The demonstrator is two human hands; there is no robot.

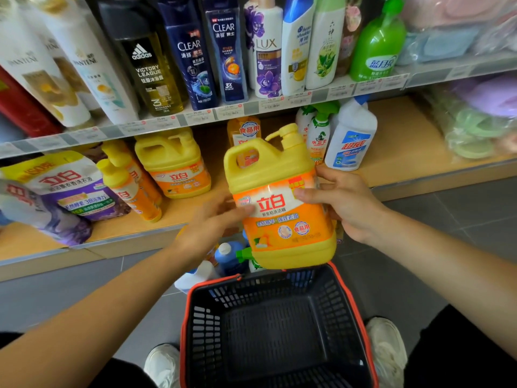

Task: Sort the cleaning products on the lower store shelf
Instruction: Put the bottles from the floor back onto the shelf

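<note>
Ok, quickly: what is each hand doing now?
Left hand: open, fingers flat against the yellow detergent jug.
Right hand: grips the jug's side.

The yellow plastic detergent jug (279, 197) has an orange label with a white band, red characters and a blue round seal; its pump and handle are the same yellow. The second yellow jug (173, 163) is labelled orange too. The pale tan wooden shelf (397, 135) is plain. The white plastic bottle (349, 138) has a blue cap and a blue label with red characters. The soft purple-and-white pouch (70, 186) shows a yellow top strip. The dark navy slotted plastic basket (204, 326) has a red-orange rim. The grey floor tiles (461, 214) are plain.
</note>
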